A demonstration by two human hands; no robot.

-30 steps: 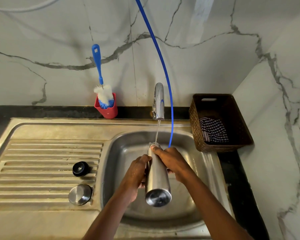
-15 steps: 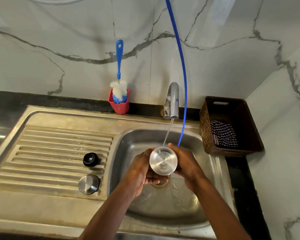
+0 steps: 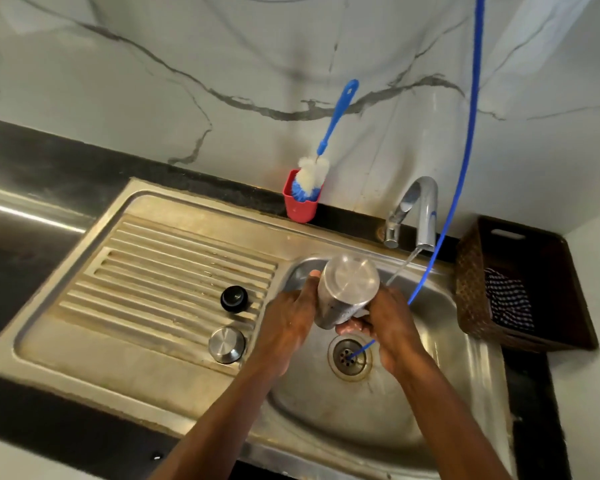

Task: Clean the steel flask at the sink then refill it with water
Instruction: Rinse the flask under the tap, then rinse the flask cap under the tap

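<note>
I see both hands, left hand [image 3: 286, 318] and right hand [image 3: 390, 327], clamped round the flask [image 3: 345, 292] over the sink [image 3: 465, 341] drain | two caps [image 3: 226, 344] left of sink bowl, hose [image 3: 466, 161] dangling into it | flask now upended, moved left off the tap [image 3: 420, 209] stream

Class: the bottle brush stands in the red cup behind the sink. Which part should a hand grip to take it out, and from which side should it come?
Grip the brush by its blue handle, probably around mid-length, coming from above and in front. The bristle head sits down in the red cup, so only the handle is free. It leans right toward the wall, so lift along that slant.
</note>
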